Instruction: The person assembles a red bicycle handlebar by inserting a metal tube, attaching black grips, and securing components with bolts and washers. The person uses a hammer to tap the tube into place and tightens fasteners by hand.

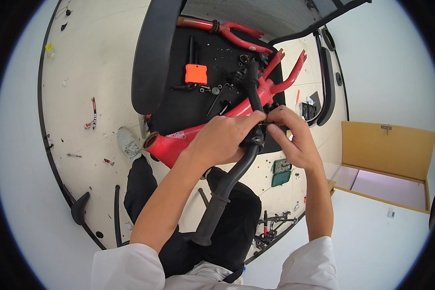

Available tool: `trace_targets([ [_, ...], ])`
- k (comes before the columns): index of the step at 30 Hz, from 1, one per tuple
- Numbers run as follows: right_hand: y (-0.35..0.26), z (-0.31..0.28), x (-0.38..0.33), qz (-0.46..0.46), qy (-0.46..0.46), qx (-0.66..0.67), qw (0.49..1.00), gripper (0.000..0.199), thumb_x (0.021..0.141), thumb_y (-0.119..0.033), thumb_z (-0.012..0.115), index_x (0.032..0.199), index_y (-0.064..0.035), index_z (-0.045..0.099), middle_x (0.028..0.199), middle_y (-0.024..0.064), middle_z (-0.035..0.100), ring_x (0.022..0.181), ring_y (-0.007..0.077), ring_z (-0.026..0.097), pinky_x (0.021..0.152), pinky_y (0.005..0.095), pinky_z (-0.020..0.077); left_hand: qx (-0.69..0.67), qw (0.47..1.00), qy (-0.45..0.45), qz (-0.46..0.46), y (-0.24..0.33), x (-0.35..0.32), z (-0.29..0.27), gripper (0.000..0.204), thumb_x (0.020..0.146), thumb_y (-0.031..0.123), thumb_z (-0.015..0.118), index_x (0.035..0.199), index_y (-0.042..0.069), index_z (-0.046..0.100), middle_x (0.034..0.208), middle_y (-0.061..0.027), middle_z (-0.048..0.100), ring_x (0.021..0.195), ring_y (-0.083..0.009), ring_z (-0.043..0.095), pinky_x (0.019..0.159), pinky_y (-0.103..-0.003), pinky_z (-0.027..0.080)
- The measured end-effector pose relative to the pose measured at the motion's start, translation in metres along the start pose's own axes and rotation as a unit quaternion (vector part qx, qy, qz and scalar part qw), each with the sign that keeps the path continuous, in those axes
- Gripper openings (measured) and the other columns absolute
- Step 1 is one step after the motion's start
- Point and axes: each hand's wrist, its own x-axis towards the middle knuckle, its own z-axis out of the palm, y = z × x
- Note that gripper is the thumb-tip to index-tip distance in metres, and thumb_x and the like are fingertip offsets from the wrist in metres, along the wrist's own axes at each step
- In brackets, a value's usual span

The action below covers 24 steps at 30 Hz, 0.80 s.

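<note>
Handlebar (237, 175): black bent tube, over the red bike frame (179, 140) that lies on the chair seat (171, 104); its near end hangs above the person's lap. Can't tell if bar and frame touch.

Left hand (221, 137): wrapped round the bar's middle, just beside the clamp (257, 140). Right hand (294, 142): fingertips bunched at the clamp's far side; can't tell if they pinch a small part.

Handling, by judgement: bar looks like metal tube, so stiff, moderate weight, not fragile. Bends make it want to roll; long ends give leverage against the hand. Bare tube probably slick, rubber grip (212, 220) tacky. Best hold: mid-bar by the clamp for balance, or the grip to stop twist. Clamp hardware likely small, easy to drop.
</note>
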Motion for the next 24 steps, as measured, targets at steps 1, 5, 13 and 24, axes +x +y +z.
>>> trace_targets([
  [1,0.006,0.001,0.001,-0.037,0.019,0.014,0.999,0.015,0.088,-0.009,0.066,0.097,0.0028,0.063,0.095,0.0122,0.06,0.083,0.0244,0.061,0.076,0.0327,0.0492,-0.001,1.0,0.007,0.005,-0.001,-0.001,0.001,0.058,0.066,0.005,0.078,0.118,0.006,0.053,0.078,-0.016,0.067,0.07,-0.0382,0.066,0.06,-0.045,0.052],
  [5,0.012,0.007,0.005,-0.094,0.064,0.037,0.993,0.013,0.088,-0.005,0.066,0.097,0.0028,0.063,0.096,0.0122,0.06,0.083,0.0246,0.061,0.077,0.0326,0.0492,-0.006,0.999,0.026,0.023,-0.003,-0.002,0.004,0.058,0.065,0.004,0.078,0.119,0.006,0.055,0.079,-0.0144,0.066,0.069,-0.0361,0.066,0.059,-0.043,0.053],
  [13,0.003,0.003,0.0,-0.03,0.032,0.099,0.994,0.012,0.083,-0.005,0.07,0.086,0.0021,0.061,0.093,0.0107,0.057,0.084,0.0224,0.057,0.075,0.0319,0.0473,0.019,0.996,0.05,0.07,-0.001,-0.002,0.001,0.055,0.065,0.005,0.08,0.118,0.004,0.064,0.086,-0.0113,0.068,0.067,-0.03,0.067,0.057,-0.037,0.054],
  [24,0.002,-0.012,-0.01,-0.097,0.034,0.067,0.992,0.013,0.077,0.0,0.07,0.083,0.0004,0.059,0.09,0.0111,0.055,0.08,0.0227,0.054,0.073,0.0315,0.0444,-0.031,0.996,0.015,0.079,0.012,-0.007,-0.001,0.051,0.075,0.012,0.071,0.125,0.008,0.063,0.075,-0.0073,0.059,0.066,-0.0273,0.063,0.06,-0.038,0.051],
])
